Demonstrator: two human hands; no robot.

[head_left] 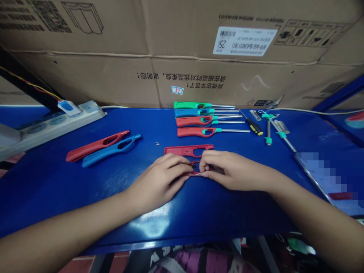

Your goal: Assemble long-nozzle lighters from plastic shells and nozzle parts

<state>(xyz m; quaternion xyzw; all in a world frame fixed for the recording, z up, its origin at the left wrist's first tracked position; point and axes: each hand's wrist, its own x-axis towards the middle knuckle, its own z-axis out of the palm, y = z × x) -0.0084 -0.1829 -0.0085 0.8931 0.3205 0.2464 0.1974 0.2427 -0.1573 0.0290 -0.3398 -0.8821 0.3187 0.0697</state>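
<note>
Closest in, both forearms reach over the front edge of the blue table point(85, 197). The left hand point(159, 184) and right hand point(230, 170) meet in the middle, fingertips bunched together and pinched from either side on a small red part point(195, 169) that lies low on the table between them. Most of the red part is hidden under the fingers, so I can't tell its full shape, just a looped red bit with a thin pale sliver at its lower edge. Right behind the fingertips sits a red half-shell point(184, 150), lying flat; can't tell if it actually touches the part. Off to the left, well apart from the hands, a red handle point(93, 146) and a blue handle point(109, 151) lie side by side at a slant, with two tiny pins point(156, 143) between them and the half-shell. Further back there's a neat row: a green lighter point(193, 105), a blue lighter point(193, 112), then two red lighters point(193, 121), nozzles all pointing right. Just right of those are a screwdriver point(254, 127) and a couple of teal-tipped tubes point(269, 131). A blurred-out screen point(327, 178) lies near the right edge. Far left there's a power strip point(54, 125), and cardboard boxes point(113, 76) wall off the back.
</note>
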